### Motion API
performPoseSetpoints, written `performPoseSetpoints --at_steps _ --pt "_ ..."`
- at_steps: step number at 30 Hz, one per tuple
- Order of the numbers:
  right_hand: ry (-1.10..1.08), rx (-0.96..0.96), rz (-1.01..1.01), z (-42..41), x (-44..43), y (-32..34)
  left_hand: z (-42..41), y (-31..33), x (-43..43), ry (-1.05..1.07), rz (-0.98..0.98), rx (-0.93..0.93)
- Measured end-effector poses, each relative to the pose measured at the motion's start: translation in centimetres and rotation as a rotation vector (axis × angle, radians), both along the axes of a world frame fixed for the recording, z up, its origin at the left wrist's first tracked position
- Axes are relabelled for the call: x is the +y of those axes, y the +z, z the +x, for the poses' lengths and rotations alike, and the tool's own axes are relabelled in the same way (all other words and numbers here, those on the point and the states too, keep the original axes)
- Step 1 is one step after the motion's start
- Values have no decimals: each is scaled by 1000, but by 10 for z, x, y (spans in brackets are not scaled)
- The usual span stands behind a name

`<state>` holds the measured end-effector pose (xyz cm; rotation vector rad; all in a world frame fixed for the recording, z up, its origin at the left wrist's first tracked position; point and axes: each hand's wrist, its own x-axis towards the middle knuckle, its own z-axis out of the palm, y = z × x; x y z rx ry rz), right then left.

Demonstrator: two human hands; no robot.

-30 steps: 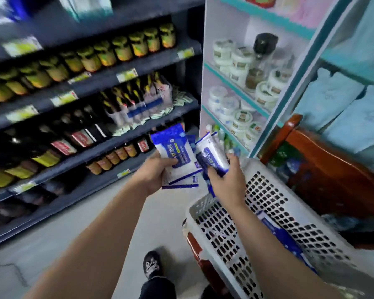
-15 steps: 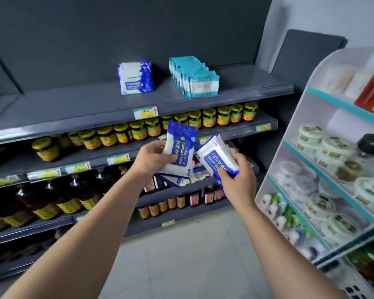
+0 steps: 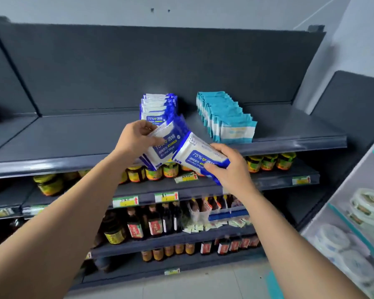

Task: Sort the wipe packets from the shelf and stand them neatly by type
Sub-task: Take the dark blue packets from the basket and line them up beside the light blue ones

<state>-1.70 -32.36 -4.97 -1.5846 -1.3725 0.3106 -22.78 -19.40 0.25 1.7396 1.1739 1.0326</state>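
Blue stack (image 3: 160, 148) of packs, fanned, is gripped in your left hand (image 3: 136, 139) just before the shelf (image 3: 73, 137) edge. Your right hand (image 3: 231, 169) curls round one pack (image 3: 200, 157) just beside the stack. On the shelf stand a blue row (image 3: 158, 107) and a teal row (image 3: 225, 117), apart.

setting: small retail shop, grocery aisle. evidence: tiered dark grey gondola shelving (image 3: 73, 137); price tags (image 3: 125, 201) on shelf edges; rows of identical sauce jars (image 3: 270, 161), red-labelled bottles (image 3: 153, 225), wipe packets (image 3: 158, 106); white side rack (image 3: 341, 186) of round tubs (image 3: 367, 203).
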Motion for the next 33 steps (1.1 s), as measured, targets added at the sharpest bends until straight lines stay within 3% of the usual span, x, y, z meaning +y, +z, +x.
performPoseSetpoints --at_steps 14,19,23,25,29,33 --pt "272 -276 -217 -2 178 47 17 11 154 -47 18 179" --pt "244 -390 -368 -14 230 39 17 2 202 -149 -76 221" --pt "169 -543 -394 -21 263 37 16 -7 225 -203 -112 151" --pt "157 -598 -380 -23 275 36 13 -11 230 -237 -114 209" --pt "98 -515 -320 -24 287 26 11 -27 230 -170 22 652" --pt "55 -271 -382 -18 286 20 10 -41 230 -104 -51 440"
